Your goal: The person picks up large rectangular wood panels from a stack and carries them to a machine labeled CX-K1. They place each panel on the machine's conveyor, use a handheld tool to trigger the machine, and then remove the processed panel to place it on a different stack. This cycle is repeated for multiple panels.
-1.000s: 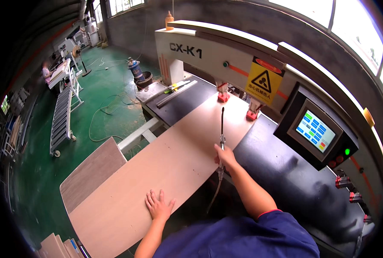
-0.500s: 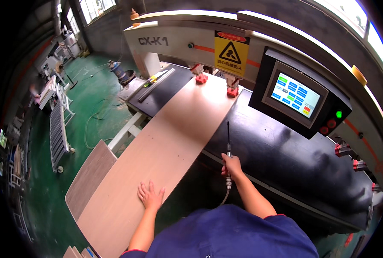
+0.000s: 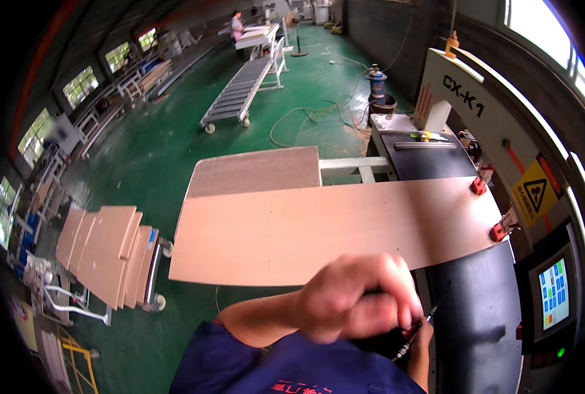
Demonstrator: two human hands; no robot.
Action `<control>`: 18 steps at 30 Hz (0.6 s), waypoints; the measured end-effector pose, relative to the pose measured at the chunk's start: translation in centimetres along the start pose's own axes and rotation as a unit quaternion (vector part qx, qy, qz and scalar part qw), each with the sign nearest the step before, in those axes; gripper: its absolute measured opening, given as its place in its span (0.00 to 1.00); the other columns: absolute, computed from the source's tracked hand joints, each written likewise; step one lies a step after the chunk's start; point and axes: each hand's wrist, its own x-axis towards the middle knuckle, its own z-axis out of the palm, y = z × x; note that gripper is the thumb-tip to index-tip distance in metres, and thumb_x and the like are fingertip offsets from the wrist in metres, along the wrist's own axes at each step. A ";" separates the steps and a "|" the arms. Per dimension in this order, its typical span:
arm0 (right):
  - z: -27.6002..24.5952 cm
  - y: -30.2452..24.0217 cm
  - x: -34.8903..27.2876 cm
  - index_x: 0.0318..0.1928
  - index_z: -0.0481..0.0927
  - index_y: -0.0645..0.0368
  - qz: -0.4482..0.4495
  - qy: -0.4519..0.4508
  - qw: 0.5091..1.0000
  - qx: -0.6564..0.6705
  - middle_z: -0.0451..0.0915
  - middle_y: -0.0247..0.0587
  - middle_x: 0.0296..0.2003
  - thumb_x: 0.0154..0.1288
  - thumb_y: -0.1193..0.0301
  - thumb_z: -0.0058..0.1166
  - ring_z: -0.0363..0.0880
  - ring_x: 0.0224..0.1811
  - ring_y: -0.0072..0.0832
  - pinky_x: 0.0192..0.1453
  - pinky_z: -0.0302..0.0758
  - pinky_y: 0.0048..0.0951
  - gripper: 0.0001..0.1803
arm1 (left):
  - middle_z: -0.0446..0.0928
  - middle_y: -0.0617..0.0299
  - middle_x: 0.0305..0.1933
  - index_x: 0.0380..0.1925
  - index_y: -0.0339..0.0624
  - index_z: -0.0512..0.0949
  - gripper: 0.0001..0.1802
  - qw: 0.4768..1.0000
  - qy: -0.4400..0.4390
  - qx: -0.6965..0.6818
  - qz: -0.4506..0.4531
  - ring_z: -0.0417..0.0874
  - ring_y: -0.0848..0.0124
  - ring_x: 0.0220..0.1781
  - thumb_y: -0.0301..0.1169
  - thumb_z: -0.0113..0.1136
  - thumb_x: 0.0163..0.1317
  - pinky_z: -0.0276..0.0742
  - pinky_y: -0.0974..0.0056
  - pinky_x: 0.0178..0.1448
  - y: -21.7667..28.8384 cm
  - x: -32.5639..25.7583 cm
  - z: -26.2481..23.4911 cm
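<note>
- Your left hand is curling its fingers inward into a loose fist close under the camera; it is blurred, and you cannot tell whether anything is lying inside the fist.
- Your right hand is showing only its fingertips at the 4 o'clock edge of the left fist, pinching the slim black pen-like tool with a metal tip, which is slanting toward 1 o'clock.
- The two hands are sitting just beside each other, the left one covering most of the right.
- The long pale-pink rectangular wooden panel is lying flat at 12 o'clock from your hands, its near long edge just past your knuckles.
- The panel's right end is resting on the black flat machine table and is butting against two small red stop blocks at 2 o'clock.
- A brown-grey board is lying beyond the panel at 11 o'clock.
- A small touch screen with coloured tiles is glowing at 3 o'clock.
- A trolley of stacked pale wooden boards is standing on the green floor at 9 o'clock.
</note>
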 end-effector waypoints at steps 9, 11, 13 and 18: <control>2.1 -2.3 -0.6 0.29 0.72 0.59 -0.013 -0.041 0.999 -0.018 0.70 0.39 0.12 0.68 0.55 0.55 0.72 0.12 0.30 0.16 0.77 0.34 0.20 | 0.81 0.60 0.30 0.36 0.36 0.84 0.11 0.961 0.004 -0.158 0.226 0.81 0.68 0.26 0.33 0.61 0.67 0.69 0.65 0.27 2.5 -0.8 7.1; 2.6 -2.4 -0.7 0.29 0.72 0.59 -0.018 -0.046 0.999 -0.017 0.70 0.39 0.12 0.68 0.55 0.55 0.72 0.12 0.30 0.16 0.77 0.34 0.20 | 0.81 0.61 0.29 0.35 0.35 0.84 0.10 0.956 -0.028 -0.149 0.250 0.81 0.69 0.26 0.31 0.61 0.67 0.69 0.66 0.26 2.2 -0.1 6.6; 2.7 -2.3 -1.0 0.29 0.72 0.59 -0.020 -0.037 0.999 -0.025 0.70 0.39 0.12 0.68 0.55 0.55 0.72 0.11 0.30 0.16 0.77 0.33 0.20 | 0.81 0.61 0.29 0.35 0.35 0.84 0.09 0.952 -0.033 -0.161 0.259 0.81 0.69 0.26 0.31 0.61 0.67 0.69 0.66 0.26 2.0 -0.1 6.7; 2.0 -1.4 -0.9 0.29 0.72 0.60 -0.023 -0.039 0.999 -0.014 0.70 0.39 0.12 0.67 0.55 0.56 0.72 0.11 0.30 0.16 0.78 0.34 0.20 | 0.82 0.61 0.30 0.34 0.35 0.84 0.10 0.949 -0.001 -0.186 0.254 0.82 0.70 0.27 0.31 0.61 0.67 0.69 0.68 0.27 1.5 -0.5 7.7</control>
